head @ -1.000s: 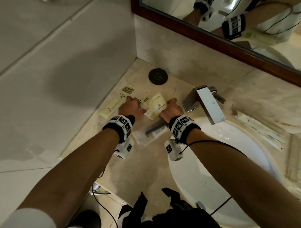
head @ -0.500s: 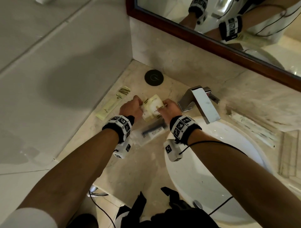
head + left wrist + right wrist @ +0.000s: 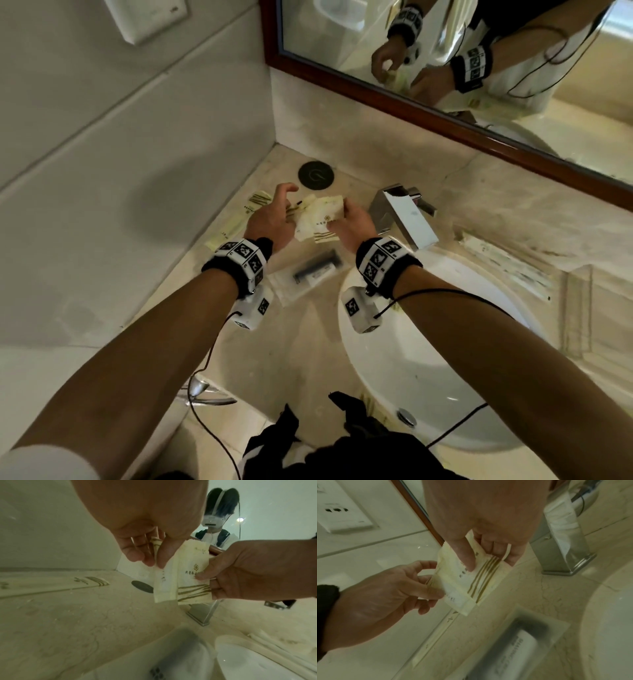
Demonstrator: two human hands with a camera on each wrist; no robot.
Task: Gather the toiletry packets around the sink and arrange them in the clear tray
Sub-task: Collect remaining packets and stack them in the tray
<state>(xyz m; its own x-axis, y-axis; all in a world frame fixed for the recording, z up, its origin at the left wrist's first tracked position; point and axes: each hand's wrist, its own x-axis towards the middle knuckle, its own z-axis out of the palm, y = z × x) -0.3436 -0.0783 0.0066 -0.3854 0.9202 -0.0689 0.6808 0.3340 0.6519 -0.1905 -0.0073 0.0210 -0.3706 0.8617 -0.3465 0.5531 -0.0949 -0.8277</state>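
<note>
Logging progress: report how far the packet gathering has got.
Done: nothing visibly in a tray. In hand: both the left hand and right hand hold a small stack of packets above the counter. Left: the long packet by the wall and the clear pouch beside the sink.

glossy metal faucet [image 3: 404,219] — veined marble counter [image 3: 308,342]

Cream packets [image 3: 320,219] carry olive-gold stripes; white sink [image 3: 445,359], beige marble counter [image 3: 291,342].

Two cream packets [image 3: 320,219] held, one long packet [image 3: 236,222], one clear packet [image 3: 310,272].
</note>
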